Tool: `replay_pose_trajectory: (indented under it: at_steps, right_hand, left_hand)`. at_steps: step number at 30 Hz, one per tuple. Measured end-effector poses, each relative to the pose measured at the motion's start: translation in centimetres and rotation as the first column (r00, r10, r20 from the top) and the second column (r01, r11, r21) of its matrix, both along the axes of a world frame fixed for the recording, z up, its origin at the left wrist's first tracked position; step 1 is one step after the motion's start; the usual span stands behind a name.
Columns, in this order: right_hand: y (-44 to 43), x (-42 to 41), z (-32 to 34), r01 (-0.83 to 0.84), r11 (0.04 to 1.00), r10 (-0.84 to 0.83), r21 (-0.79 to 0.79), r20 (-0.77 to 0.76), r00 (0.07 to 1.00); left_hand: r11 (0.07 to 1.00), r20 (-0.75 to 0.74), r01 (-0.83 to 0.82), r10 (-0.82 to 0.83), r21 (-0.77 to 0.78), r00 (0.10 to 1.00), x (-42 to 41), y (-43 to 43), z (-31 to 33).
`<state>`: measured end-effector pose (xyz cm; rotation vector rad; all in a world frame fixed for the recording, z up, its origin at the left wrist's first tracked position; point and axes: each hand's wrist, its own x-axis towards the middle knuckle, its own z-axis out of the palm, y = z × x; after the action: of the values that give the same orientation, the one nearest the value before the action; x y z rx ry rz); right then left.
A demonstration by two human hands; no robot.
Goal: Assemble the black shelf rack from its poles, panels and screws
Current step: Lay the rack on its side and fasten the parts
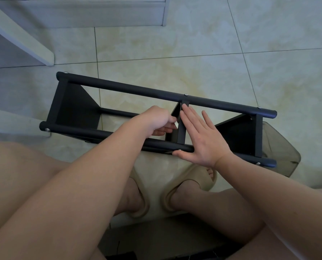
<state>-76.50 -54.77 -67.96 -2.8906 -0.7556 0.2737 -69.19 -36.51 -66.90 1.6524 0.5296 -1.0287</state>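
The black shelf rack point(130, 89) lies on its side on the tiled floor, its long poles running left to right. Silver screw heads show at the pole ends and at the middle. Three black panels join the poles: one at the left end point(76, 109), one in the middle point(181, 132), one at the right end point(239, 134). My left hand point(156, 120) reaches down between the poles, its fingers curled on the middle panel's left side. My right hand point(203, 136) lies flat with straight fingers against the middle panel's right side, thumb on the near pole point(100, 133).
My knees and two feet in beige slippers point(190, 184) sit just below the rack. A white furniture leg point(25, 38) slants across the upper left, and a grey cabinet base point(100, 14) runs along the top. A translucent bag point(280, 147) lies under the rack's right end.
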Motion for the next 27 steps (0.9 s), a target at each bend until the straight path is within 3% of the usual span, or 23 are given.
replay_pose_trajectory:
  at_steps: [27]
  right_hand:
    - [0.0, 0.0, 0.1, 0.005, 1.000, -0.005, 0.017, -0.009, 1.000]
  left_hand:
    - [0.919, 0.091, 0.386, -0.393, 0.082, 0.915, 0.9, 1.7, 0.7]
